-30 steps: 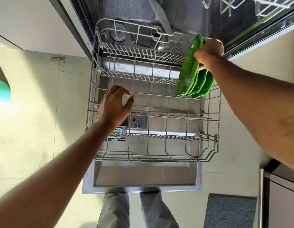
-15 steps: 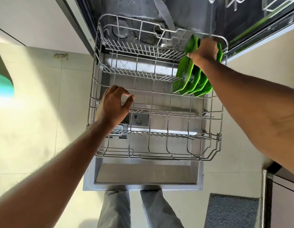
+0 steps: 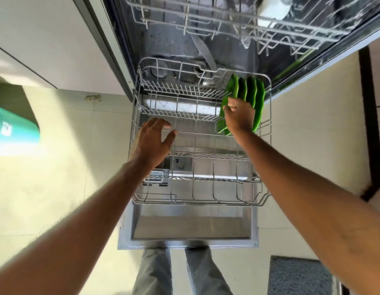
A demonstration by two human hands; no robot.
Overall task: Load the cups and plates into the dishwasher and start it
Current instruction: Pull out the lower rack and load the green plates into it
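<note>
Left hand is hovering over the lower rack at its 9 o'clock side, fingers spread, thumb apart, holding nothing. Whether it is touching the wire cannot be told. Right hand is curling its fingers on the near edges of the green plates, which are standing on edge in a row at the rack's 1 o'clock corner. The rack is sitting pulled out over the open dishwasher door. Upper rack is showing at 12 o'clock, blurred. A teal object is showing at 9 o'clock, a grey mat at 5 o'clock. Grey-trousered legs are standing at 6 o'clock.
</note>
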